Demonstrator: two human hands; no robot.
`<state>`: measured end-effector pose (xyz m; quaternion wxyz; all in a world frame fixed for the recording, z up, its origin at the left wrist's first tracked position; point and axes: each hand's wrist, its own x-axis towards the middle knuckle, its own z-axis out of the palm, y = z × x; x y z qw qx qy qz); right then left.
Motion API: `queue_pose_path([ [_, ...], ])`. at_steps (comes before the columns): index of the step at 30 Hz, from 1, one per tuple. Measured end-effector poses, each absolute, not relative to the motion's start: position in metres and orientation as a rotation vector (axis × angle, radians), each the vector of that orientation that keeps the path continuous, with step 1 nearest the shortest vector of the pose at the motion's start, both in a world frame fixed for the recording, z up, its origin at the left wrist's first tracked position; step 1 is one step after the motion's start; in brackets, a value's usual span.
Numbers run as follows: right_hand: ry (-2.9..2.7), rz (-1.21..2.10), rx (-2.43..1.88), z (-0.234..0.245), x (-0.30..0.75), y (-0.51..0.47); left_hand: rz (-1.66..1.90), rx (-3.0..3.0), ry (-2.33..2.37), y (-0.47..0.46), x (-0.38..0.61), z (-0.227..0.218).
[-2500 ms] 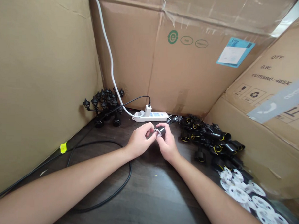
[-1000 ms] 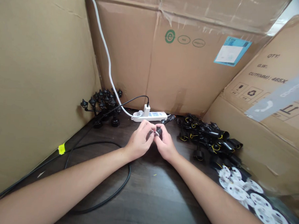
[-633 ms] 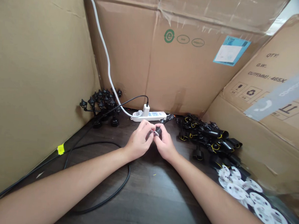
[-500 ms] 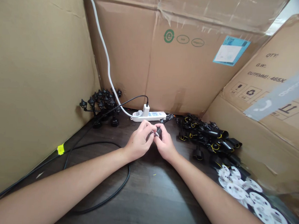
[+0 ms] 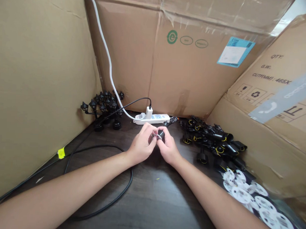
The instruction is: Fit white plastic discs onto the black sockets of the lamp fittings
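My left hand [image 5: 141,146] and my right hand [image 5: 168,148] meet over the middle of the dark table [image 5: 149,195]. Between their fingertips sits a small black cylindrical part [image 5: 161,134] with a white disc [image 5: 158,137] at its near end. Both hands pinch it, fingers curled. How the disc sits on the black part is hidden by the fingers.
A pile of black parts with yellow ties [image 5: 212,144] lies at the right, with several white discs [image 5: 253,200] nearer me. Small black lantern-shaped pieces [image 5: 104,105] stand at the back left. A white power strip [image 5: 152,119] and black cable [image 5: 109,180] lie by the cardboard boxes [image 5: 185,62].
The hands have closed tighter around the black part and disc, and the disc shows less than 2.5 s ago. The view has shifted slightly.
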<state>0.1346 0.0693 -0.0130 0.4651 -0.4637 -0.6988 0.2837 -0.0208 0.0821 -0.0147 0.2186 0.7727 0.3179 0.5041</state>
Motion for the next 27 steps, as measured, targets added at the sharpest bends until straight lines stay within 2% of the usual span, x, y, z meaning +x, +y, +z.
queue_pose_path([
  [27,-1.718,0.668,-1.144,-0.0106,0.1336,0.0673,1.387,2.161,0.886,0.0796,-0.0214,-0.0113],
])
